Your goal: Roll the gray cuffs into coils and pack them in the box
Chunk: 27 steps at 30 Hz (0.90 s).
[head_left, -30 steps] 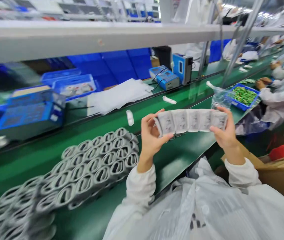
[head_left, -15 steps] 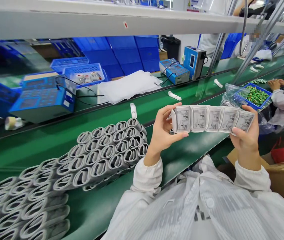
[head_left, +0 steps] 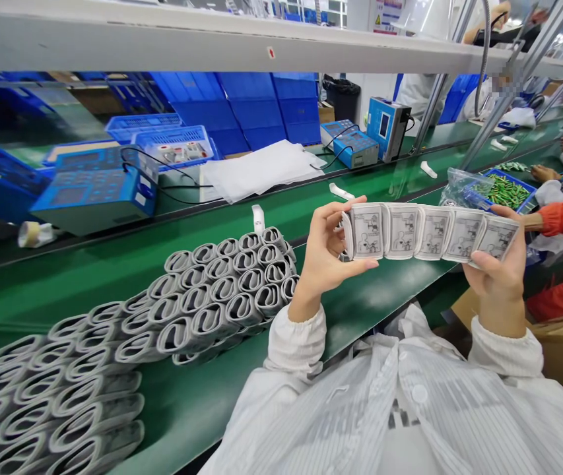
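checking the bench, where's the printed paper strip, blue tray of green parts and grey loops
Printed paper strip (head_left: 432, 232): head view, middle panel
Blue tray of green parts (head_left: 509, 179): head view, far rim
Grey loops (head_left: 224, 310): head view, one loop mid-stack

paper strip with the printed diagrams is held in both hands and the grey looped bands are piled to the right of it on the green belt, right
No: the head view shows the grey looped bands piled to the left of the paper strip, not the right. The left hand and right hand do hold it.
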### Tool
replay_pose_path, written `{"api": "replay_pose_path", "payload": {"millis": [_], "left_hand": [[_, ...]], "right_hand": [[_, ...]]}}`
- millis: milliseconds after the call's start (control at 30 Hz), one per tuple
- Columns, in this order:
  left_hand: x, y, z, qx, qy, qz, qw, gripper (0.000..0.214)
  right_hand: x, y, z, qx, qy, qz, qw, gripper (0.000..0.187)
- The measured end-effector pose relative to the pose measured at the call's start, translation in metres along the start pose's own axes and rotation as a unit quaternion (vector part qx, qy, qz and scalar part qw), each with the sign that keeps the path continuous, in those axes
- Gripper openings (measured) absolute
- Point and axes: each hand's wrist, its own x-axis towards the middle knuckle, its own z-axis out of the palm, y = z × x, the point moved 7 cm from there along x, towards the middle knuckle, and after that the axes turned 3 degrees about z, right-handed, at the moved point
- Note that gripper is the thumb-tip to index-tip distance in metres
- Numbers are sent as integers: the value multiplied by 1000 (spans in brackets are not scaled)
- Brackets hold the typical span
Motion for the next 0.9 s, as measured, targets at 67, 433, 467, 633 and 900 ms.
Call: {"api": "replay_pose_path", "payload": {"millis": [67, 433, 467, 633, 900], "left_hand": [[0, 1, 0, 5, 8, -4, 1000, 94], [3, 7, 1, 6, 8, -10, 1000, 92], [2, 7, 1, 5, 9, -12, 1000, 91], [1, 4, 0, -9, -3, -16, 1000, 89], [0, -5, 2, -11, 11, -47, 999, 87]], "right_hand": [[-1, -3, 3, -11, 1, -1, 1000, 73], [-2, 4, -3, -24, 7, 5, 1000, 82], [-3, 4, -4, -30, 5, 10, 999, 84], [-4, 4, -7, -25, 15, 22, 999, 86], [-7, 10, -5, 0, 20, 43, 999, 85]]}}
